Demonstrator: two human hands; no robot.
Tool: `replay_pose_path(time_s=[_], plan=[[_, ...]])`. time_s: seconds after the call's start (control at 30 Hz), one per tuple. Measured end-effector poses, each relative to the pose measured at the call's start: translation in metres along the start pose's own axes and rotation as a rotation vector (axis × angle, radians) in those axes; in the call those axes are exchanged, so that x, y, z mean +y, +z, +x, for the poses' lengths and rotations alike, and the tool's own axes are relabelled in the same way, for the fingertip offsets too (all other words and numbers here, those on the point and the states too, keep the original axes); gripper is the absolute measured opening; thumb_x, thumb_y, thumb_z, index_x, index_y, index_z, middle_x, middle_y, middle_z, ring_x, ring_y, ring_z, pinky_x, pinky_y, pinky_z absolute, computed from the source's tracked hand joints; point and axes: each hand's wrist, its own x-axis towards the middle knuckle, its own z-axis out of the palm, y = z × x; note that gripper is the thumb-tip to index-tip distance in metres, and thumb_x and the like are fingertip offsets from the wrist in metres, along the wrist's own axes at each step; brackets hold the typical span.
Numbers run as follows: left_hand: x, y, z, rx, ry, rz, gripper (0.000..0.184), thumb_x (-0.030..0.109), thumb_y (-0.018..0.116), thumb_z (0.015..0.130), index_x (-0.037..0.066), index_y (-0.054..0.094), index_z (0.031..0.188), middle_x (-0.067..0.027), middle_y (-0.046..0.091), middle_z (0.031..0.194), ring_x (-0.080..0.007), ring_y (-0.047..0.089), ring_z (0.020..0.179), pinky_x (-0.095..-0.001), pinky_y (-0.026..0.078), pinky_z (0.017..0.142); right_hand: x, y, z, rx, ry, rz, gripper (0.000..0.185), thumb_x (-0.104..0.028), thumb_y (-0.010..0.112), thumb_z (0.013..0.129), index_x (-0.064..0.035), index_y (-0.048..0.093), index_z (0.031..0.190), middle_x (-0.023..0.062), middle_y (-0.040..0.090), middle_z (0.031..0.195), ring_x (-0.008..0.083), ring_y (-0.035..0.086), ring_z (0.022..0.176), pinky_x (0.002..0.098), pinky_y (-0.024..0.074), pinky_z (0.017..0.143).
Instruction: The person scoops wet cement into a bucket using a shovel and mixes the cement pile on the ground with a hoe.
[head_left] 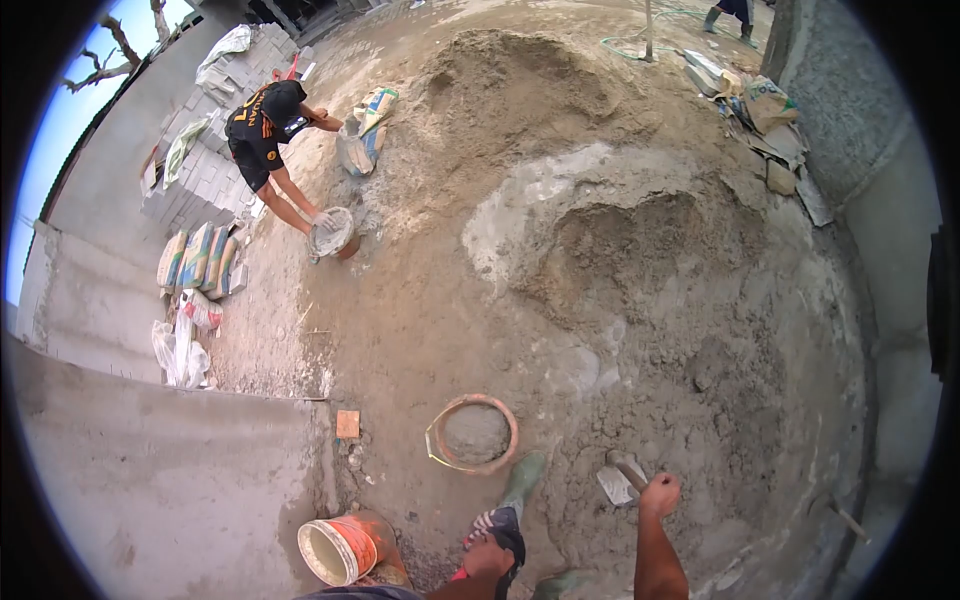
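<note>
Low on the right, my right hand (660, 494) is closed around the handle of a tool with a pale, flat blade (616, 484); its exact kind is unclear. That blade touches the wet grey mortar (700, 430). My left hand (488, 556) is at my bent leg, with its fingers curled; what they hold, if anything, is hidden. Just ahead of my green boot (524, 478) stands a round bucket (512, 418) with grey mortar inside and a pale handle lying over its left side. An orange bucket (370, 540) leans over at lower left, its mouth facing left.
Another person (262, 130) bends over a mortar-filled bucket (345, 245) at upper left. Cement bags (200, 258) and stacked blocks (195, 190) line the left. A low wall (180, 460) stands nearer. Sand (520, 80) is heaped ahead. A wooden handle (850, 522) sticks out at right.
</note>
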Motion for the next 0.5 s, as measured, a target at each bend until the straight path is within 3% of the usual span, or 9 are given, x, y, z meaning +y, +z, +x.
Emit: replay_pose_path(time_s=[0.37, 0.5], plan=[[-0.002, 0.009, 0.007, -0.012, -0.017, 0.026, 0.076, 0.05, 0.062, 0.087, 0.006, 0.048, 0.148, -0.0165, 0.054, 0.146, -0.034, 0.056, 0.133, -0.0468, 0.049, 0.106, 0.003, 0.003, 0.0, -0.019, 0.0, -0.007, 0.029, -0.027, 0.061, 0.09, -0.0029, 0.074, 0.1, 0.0199, 0.073, 0.101, 0.0412, 0.068, 0.094, 0.052, 0.0511, 0.083], [0.002, 0.004, 0.006, -0.094, -0.052, -0.001, 0.073, 0.048, 0.059, 0.091, 0.009, 0.043, 0.151, -0.0182, 0.046, 0.155, -0.0363, 0.051, 0.138, -0.0529, 0.043, 0.108, -0.002, -0.007, 0.004, -0.109, 0.021, -0.044, 0.035, -0.03, 0.059, 0.089, -0.0028, 0.074, 0.105, 0.0202, 0.073, 0.106, 0.0404, 0.068, 0.098, 0.0509, 0.0509, 0.084]])
